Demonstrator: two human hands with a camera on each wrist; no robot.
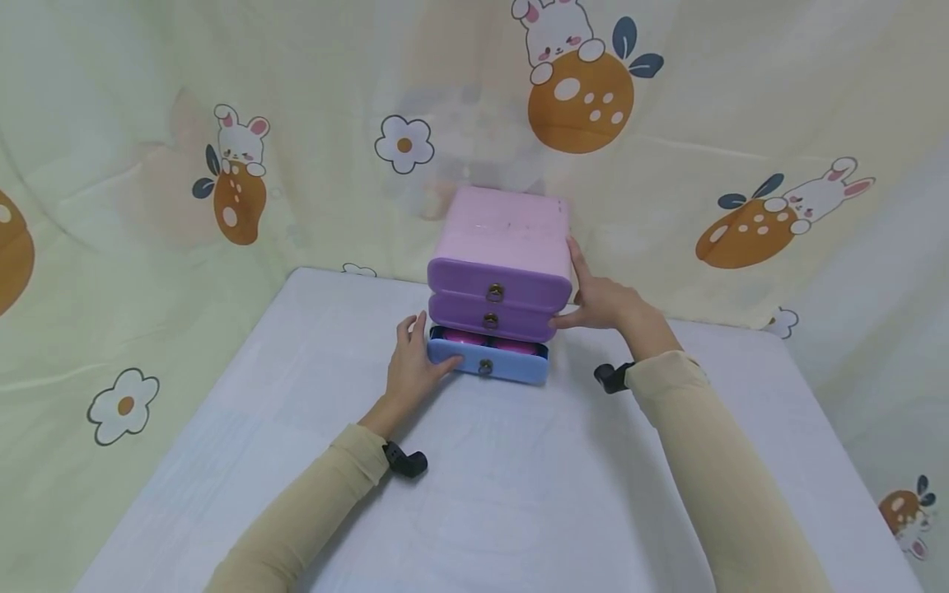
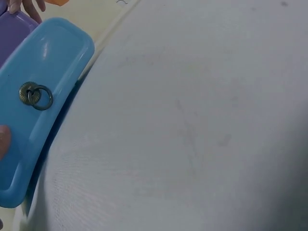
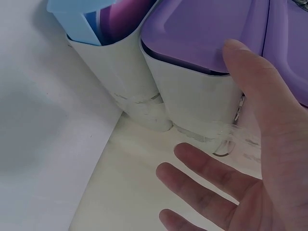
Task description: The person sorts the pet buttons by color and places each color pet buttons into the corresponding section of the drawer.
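A small drawer cabinet (image 1: 507, 221) with a pink top stands near the back of the table. Two purple drawer fronts (image 1: 534, 290) sit above a light blue drawer (image 1: 515, 366), each with a ring pull. The blue drawer is partly out, showing bright pink contents whose kind I cannot tell. My left hand (image 1: 412, 366) is at its left end, thumb against the blue front, other fingers extended beside it. On the right side, my right hand (image 1: 610, 303) touches a purple front's edge with its thumb (image 3: 255, 79); its other fingers spread alongside the cabinet.
A white cloth covers the table (image 1: 474, 494). Right behind the cabinet hangs a cream curtain (image 1: 334, 198) printed with rabbits and flowers. Each wrist carries a small black camera, one at the left cuff (image 1: 406, 461), one at the right (image 1: 614, 378).
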